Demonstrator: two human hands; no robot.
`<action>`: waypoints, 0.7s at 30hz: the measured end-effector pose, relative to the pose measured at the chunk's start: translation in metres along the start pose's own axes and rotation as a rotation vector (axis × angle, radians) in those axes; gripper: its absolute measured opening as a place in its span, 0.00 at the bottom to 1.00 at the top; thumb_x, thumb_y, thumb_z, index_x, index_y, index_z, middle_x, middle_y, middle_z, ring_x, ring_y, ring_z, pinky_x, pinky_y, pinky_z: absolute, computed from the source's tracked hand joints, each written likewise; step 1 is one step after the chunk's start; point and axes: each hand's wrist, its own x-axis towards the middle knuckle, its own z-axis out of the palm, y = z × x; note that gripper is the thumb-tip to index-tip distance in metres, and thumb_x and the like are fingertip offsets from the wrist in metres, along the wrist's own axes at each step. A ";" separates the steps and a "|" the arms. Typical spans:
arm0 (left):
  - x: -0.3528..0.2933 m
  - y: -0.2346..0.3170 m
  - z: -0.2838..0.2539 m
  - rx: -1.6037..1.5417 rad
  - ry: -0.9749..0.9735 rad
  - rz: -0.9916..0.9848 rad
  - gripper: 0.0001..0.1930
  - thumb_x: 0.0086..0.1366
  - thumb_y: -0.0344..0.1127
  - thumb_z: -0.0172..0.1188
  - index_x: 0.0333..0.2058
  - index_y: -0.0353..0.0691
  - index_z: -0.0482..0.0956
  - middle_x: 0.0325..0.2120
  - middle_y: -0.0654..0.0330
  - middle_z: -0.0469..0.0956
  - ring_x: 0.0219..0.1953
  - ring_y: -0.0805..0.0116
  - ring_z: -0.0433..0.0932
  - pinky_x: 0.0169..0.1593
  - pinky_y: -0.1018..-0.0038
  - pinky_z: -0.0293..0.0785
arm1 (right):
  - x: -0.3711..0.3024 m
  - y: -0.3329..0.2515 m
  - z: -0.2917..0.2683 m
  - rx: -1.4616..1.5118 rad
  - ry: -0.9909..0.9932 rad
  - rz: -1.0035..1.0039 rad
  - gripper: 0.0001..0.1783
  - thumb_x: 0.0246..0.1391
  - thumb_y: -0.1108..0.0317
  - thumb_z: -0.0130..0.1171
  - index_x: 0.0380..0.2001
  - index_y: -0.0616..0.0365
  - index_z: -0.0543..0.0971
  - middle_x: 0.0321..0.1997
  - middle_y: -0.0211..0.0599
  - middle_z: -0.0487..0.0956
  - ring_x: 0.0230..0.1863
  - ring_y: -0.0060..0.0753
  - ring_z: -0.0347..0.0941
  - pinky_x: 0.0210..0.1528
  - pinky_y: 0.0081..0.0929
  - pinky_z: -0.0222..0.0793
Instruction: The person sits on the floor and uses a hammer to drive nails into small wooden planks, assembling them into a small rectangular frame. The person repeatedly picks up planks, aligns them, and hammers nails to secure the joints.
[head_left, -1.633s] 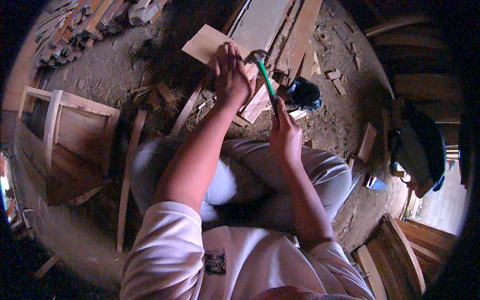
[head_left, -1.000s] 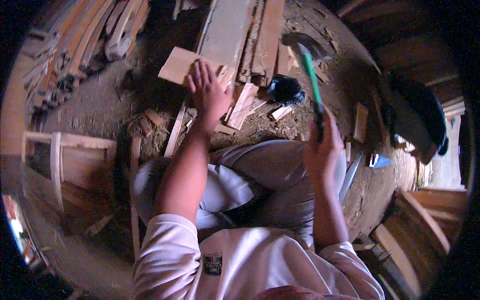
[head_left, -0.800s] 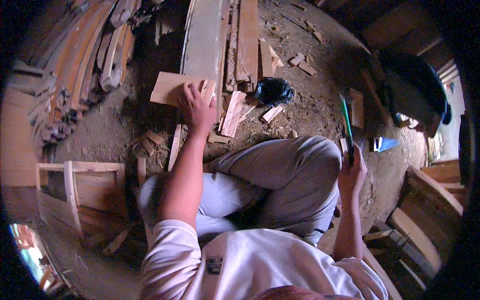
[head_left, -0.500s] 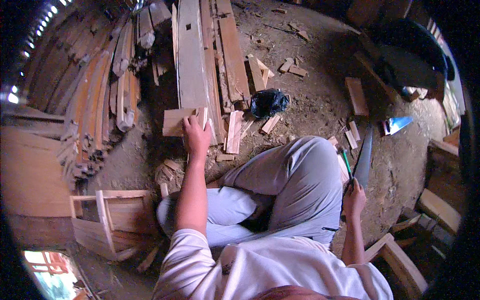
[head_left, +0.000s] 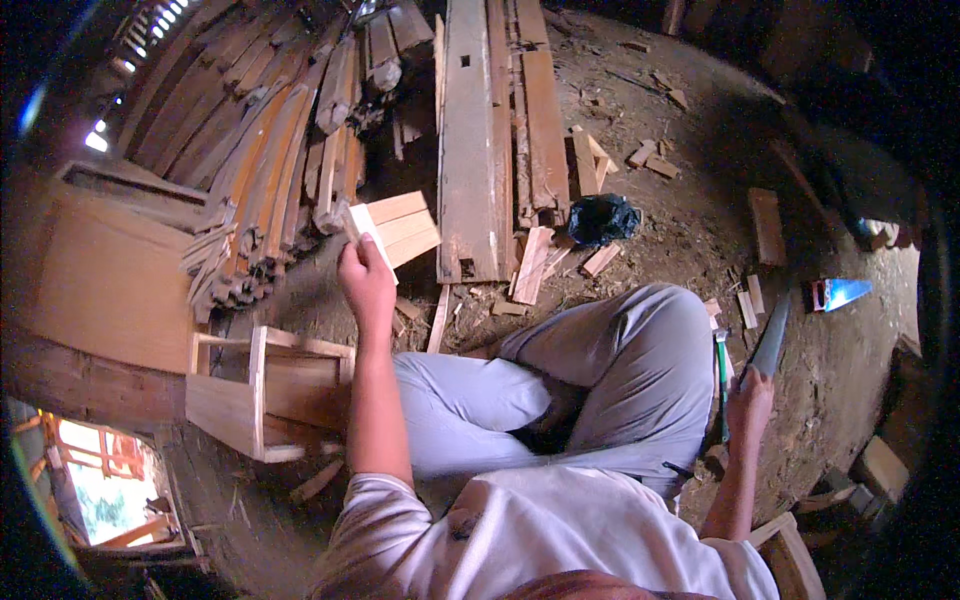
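My left hand (head_left: 368, 278) is closed round one end of a small wooden panel (head_left: 405, 222), gripping a pale batten that crosses its boards. The panel is raised and tilted, between the long timber plank and the stacked timber. Beside my bent knee, my right hand (head_left: 750, 405) is wrapped round the handle of a handsaw (head_left: 771, 338), whose blade points away from me. The saw's handle is mostly hidden by my fingers. A tool with a green handle (head_left: 722, 385) lies on the ground between my knee and that hand.
A long worn plank (head_left: 468, 150) lies ahead, with stacked timber (head_left: 290, 120) to its left. A wooden frame box (head_left: 258, 395) stands at my left. Offcuts (head_left: 532, 265) and a black plastic bag (head_left: 602, 220) lie ahead; a blue wedge-shaped object (head_left: 842, 293) is at right.
My left hand has carried the panel left, off the plank's near end, and turned it. My right hand still holds the saw. The whole view has swung, so the surroundings sit farther right.
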 end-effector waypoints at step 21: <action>-0.214 0.102 0.065 -1.510 -0.471 -0.725 0.20 0.68 0.35 0.60 0.57 0.38 0.71 0.51 0.58 0.78 0.52 0.62 0.77 0.57 0.64 0.71 | -0.001 -0.265 -0.093 1.574 -0.640 0.098 0.19 0.63 0.61 0.67 0.49 0.62 0.76 0.40 0.30 0.80 0.38 0.22 0.77 0.40 0.22 0.72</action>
